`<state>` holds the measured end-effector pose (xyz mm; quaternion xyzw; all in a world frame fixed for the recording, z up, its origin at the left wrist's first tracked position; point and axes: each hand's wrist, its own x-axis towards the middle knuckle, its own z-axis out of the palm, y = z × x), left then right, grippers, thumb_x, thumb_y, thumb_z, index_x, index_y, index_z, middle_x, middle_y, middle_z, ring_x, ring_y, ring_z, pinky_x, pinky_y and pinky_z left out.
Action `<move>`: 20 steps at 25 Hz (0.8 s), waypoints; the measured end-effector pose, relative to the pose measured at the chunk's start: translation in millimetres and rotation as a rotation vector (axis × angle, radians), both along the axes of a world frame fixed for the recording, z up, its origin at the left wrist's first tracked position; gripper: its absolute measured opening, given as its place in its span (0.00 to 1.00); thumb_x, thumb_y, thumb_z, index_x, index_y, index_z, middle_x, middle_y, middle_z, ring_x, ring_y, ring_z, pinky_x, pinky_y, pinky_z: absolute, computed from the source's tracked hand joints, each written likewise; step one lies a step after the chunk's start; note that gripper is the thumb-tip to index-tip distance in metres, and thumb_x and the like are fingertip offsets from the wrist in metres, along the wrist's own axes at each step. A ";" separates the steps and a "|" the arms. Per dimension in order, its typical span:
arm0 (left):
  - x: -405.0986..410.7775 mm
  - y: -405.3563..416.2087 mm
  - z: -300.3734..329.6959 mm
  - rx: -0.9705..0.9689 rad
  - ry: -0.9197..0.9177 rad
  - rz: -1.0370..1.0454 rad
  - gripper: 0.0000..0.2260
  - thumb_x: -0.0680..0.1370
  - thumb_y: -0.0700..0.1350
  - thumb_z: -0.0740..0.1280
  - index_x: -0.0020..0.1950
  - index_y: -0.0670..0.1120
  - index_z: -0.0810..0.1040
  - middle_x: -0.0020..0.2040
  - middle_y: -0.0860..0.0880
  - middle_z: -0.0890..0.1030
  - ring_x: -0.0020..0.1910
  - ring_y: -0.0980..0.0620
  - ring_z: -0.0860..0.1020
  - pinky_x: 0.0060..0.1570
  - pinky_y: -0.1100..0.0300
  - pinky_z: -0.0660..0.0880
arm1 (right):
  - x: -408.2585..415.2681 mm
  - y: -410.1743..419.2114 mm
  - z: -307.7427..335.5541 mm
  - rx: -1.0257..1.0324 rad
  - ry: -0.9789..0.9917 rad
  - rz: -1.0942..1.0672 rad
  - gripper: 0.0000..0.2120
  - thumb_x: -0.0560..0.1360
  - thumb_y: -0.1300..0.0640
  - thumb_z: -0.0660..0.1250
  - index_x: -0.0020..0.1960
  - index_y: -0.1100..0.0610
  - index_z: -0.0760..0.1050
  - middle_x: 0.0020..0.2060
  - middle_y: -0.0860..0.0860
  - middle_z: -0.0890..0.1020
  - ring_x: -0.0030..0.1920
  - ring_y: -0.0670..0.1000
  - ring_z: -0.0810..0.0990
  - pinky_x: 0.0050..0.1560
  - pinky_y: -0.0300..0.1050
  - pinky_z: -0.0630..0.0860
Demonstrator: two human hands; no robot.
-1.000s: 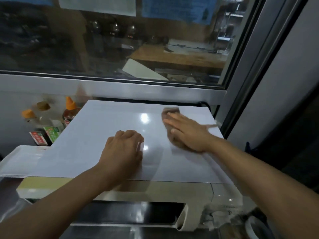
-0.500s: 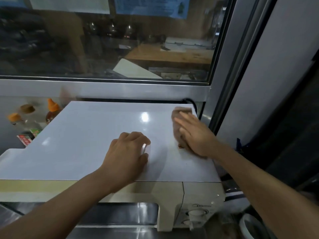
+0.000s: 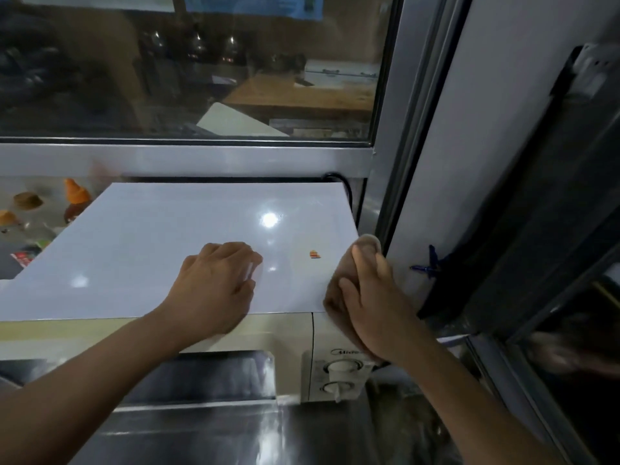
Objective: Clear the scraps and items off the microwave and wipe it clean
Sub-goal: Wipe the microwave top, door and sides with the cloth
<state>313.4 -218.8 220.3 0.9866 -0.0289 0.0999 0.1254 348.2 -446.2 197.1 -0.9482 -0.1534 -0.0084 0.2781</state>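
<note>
The microwave (image 3: 151, 236) has a glossy white top and stands under a window. My left hand (image 3: 214, 286) rests on the top near its front edge, fingers curled under, with nothing visible in it. My right hand (image 3: 379, 307) holds a brown cloth (image 3: 336, 271) against the top's right front corner, thumb on the cloth and fingers along the right edge. A small orange scrap (image 3: 314, 254) lies on the top between my hands.
Sauce bottles with orange caps (image 3: 75, 199) stand left of the microwave. A black cord (image 3: 342, 182) runs behind its back right corner. A metal window frame (image 3: 389, 196) and a wall close in on the right. Steel counter (image 3: 235, 431) lies below the door and dials (image 3: 339, 367).
My right hand has slid the cloth from the top's back right area to its right front corner, uncovering the orange scrap. My left hand has stayed in place.
</note>
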 end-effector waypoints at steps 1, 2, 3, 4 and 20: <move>-6.8 1.3 -0.5 -0.015 -0.005 -0.020 0.13 0.76 0.42 0.62 0.60 0.49 0.75 0.61 0.52 0.75 0.60 0.45 0.71 0.57 0.49 0.71 | -14.0 -2.0 -3.0 -0.019 -0.005 -0.006 0.25 0.80 0.44 0.47 0.73 0.41 0.40 0.74 0.51 0.49 0.62 0.55 0.72 0.57 0.47 0.72; -12.9 3.1 -1.2 -0.028 -0.008 -0.029 0.14 0.76 0.42 0.63 0.61 0.50 0.75 0.62 0.52 0.75 0.60 0.45 0.71 0.57 0.48 0.71 | -22.7 -1.6 -4.3 -0.039 -0.009 -0.022 0.23 0.80 0.44 0.47 0.71 0.39 0.40 0.73 0.52 0.52 0.59 0.53 0.73 0.54 0.46 0.74; -17.4 5.4 -2.5 -0.035 -0.010 -0.028 0.15 0.76 0.43 0.63 0.62 0.51 0.75 0.64 0.52 0.74 0.61 0.44 0.70 0.57 0.48 0.71 | -23.9 0.9 -5.0 -0.068 -0.027 -0.049 0.22 0.80 0.44 0.47 0.69 0.39 0.40 0.71 0.54 0.55 0.56 0.52 0.74 0.50 0.44 0.75; -20.2 7.2 -3.8 -0.037 -0.008 -0.021 0.16 0.77 0.44 0.63 0.64 0.52 0.74 0.66 0.52 0.72 0.62 0.44 0.69 0.58 0.49 0.70 | -19.5 5.2 -4.9 -0.103 -0.055 -0.084 0.21 0.80 0.44 0.47 0.69 0.41 0.43 0.69 0.56 0.58 0.52 0.52 0.75 0.45 0.43 0.73; -60.4 108.6 -1.4 -0.001 -0.006 0.122 0.15 0.77 0.47 0.63 0.64 0.48 0.74 0.67 0.49 0.73 0.64 0.43 0.69 0.60 0.46 0.68 | -0.6 51.7 -4.1 -0.432 -0.164 -0.025 0.27 0.80 0.46 0.43 0.77 0.53 0.47 0.77 0.53 0.45 0.77 0.55 0.42 0.76 0.55 0.43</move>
